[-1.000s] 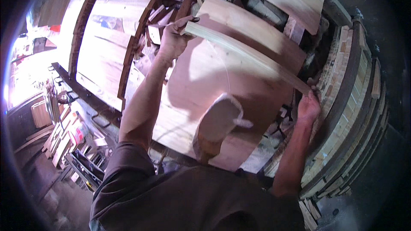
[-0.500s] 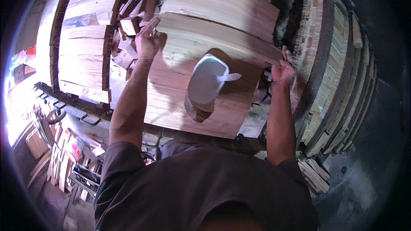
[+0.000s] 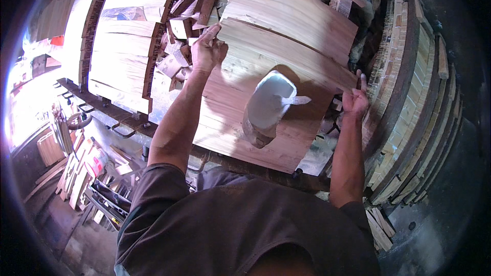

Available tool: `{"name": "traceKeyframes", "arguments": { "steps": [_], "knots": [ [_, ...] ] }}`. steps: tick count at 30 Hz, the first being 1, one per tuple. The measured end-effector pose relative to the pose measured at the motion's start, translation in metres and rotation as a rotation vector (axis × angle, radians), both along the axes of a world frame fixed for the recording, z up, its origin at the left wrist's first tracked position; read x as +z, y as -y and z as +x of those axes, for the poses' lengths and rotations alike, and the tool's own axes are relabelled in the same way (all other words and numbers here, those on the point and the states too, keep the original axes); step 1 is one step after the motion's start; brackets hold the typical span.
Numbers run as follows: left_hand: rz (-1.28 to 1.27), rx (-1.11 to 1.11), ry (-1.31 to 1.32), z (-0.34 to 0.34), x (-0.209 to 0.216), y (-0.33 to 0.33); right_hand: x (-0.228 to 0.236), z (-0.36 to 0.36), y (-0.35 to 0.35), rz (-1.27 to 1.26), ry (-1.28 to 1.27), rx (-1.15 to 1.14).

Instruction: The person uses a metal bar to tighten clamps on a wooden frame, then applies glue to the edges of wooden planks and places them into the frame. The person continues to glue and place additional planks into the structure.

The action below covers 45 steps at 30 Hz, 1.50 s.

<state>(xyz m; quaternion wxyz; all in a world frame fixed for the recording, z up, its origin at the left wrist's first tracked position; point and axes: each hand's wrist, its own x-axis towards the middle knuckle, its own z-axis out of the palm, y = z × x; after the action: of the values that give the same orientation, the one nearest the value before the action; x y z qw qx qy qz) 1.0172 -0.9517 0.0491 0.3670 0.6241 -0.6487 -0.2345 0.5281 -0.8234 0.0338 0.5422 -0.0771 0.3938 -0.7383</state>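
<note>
Head view: person at a stack of boards
Left hand: grips the wooden board at its left end
Right hand: grips its right end
Board: atop the wood stack
White scoop: lies on the stack

The thin wooden board is now lying flat on the wood stack, no longer tipped up on its edge. The left hand and right hand are resting lower, at the board's two ends.
</note>
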Motion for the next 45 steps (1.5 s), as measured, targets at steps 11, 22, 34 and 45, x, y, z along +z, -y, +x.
{"name": "traceKeyframes", "arguments": {
  "steps": [11,22,34,45],
  "knots": [
    [0.014,0.04,0.009,-0.003,0.007,0.001,-0.013,-0.012,-0.002,0.006,0.005,0.025],
    [0.547,-0.122,-0.583,0.016,0.045,0.037,0.083,-0.017,0.032,0.241,-0.207,0.307],
    [0.299,0.03,-1.293,0.059,0.175,-0.03,0.243,0.056,0.066,0.567,-0.674,0.33],
    [-0.138,0.125,-1.607,0.164,0.231,-0.155,0.302,0.156,0.032,0.277,-0.499,0.46]
  ]
}}
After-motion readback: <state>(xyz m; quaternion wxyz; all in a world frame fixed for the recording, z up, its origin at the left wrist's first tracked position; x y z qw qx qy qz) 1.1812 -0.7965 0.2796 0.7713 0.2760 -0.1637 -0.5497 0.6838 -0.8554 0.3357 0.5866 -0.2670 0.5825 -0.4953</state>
